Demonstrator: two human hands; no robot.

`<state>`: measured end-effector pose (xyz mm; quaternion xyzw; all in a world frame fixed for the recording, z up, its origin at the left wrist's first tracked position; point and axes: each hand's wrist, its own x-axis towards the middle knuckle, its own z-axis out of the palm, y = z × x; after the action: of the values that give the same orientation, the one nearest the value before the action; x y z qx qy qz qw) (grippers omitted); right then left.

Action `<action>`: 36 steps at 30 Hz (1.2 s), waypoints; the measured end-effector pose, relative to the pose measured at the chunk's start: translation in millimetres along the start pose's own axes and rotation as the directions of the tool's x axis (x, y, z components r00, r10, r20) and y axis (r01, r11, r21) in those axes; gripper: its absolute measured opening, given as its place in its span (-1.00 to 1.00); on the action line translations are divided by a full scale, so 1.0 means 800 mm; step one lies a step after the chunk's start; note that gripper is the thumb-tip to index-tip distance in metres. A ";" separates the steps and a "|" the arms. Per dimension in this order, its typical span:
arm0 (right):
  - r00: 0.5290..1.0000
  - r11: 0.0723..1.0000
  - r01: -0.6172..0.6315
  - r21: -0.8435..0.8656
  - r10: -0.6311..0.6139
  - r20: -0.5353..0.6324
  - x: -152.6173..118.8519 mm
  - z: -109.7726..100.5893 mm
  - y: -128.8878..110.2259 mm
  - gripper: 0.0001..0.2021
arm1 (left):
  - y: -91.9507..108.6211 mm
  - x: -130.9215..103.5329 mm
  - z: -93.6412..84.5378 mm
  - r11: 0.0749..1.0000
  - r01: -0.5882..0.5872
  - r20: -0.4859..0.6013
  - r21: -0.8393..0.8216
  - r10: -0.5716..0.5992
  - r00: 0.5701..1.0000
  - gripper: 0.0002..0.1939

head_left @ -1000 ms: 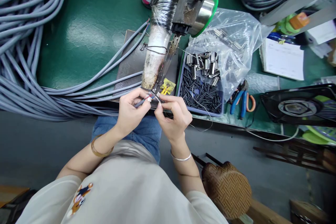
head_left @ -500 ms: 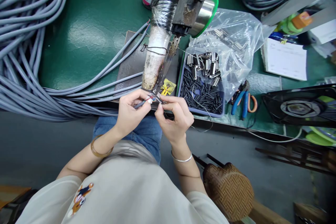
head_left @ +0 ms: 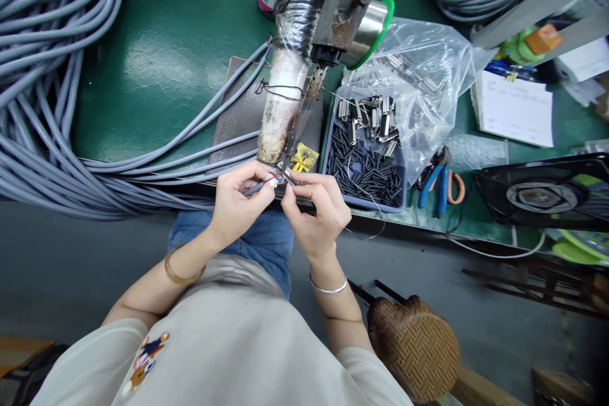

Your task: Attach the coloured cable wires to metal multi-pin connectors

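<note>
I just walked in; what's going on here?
Someone's left hand holds a cable with coloured wires showing, and the right hand pinches a small connector. They meet close to the tip of an iron. I cannot tell whether any wire is joined. A tray nearby holds more connectors and black tubes.

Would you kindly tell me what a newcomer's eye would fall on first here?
Probably the large heap of grey cables at left, then the silvery foil-wrapped tube at top centre. Below it, the bare left hand pinches a grey cable end beside a small metal connector in the right hand.
</note>
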<state>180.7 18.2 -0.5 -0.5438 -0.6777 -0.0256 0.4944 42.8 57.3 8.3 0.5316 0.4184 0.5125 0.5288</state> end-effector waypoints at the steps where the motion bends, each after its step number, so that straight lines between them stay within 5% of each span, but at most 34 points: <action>1: 1.000 1.000 -0.002 0.002 0.002 -0.001 0.000 0.000 0.000 -0.80 | 0.000 0.000 0.000 1.000 0.004 0.002 -0.005 -0.004 1.000 -0.95; 8: 1.000 1.000 0.009 0.012 -0.010 0.024 -0.004 0.000 0.001 -0.79 | -0.003 0.000 -0.002 0.998 0.059 -0.007 -0.015 -0.059 0.998 -0.96; 36: 0.999 0.999 0.037 -0.029 -0.037 -0.017 0.000 0.003 0.001 -0.81 | 0.002 -0.003 0.005 0.991 -0.034 -0.054 0.126 0.041 0.998 -0.92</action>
<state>179.6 19.9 -2.6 -0.5378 -0.6829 -0.0493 0.4920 46.6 53.9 9.9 0.5568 0.4546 0.5100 0.4725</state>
